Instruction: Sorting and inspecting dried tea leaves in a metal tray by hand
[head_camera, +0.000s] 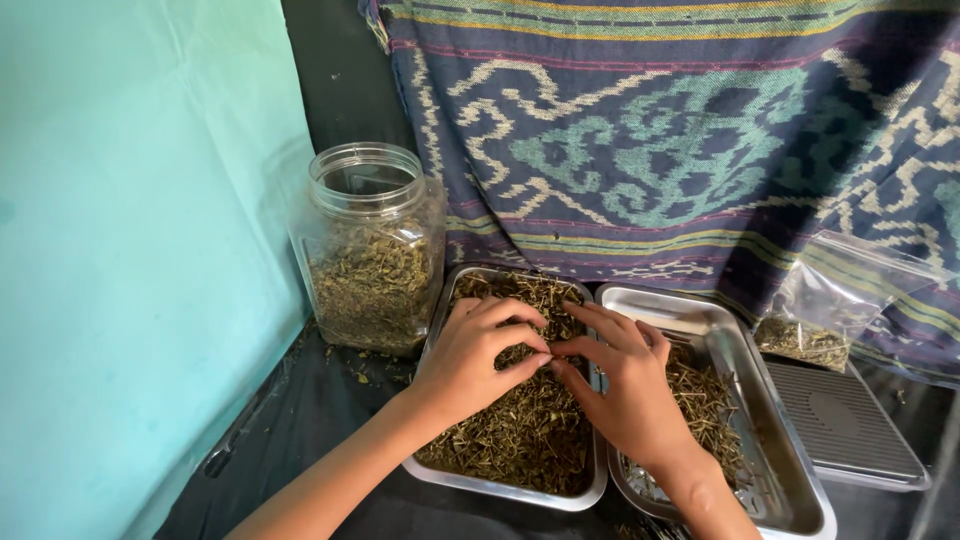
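- A pinch of dried herbs (535, 352) is held between the fingertips of both hands, just above the left steel tray (500, 488), which is heaped with the same dry stems.
- The left hand (478, 358) is curled narrow over that tray, thumb and fingers pinched on the herbs.
- The right hand (625, 385) is likewise pinched, fingertips touching those of the left hand.
- A second steel tray (790, 500), thinly covered with stems, is set touching the first tray's right side.
- A clear open jar (370, 250), half filled with herbs, is placed just left of the first tray.
- A clear bag (830, 310) and a small scale (850, 425) are seen right of both trays.
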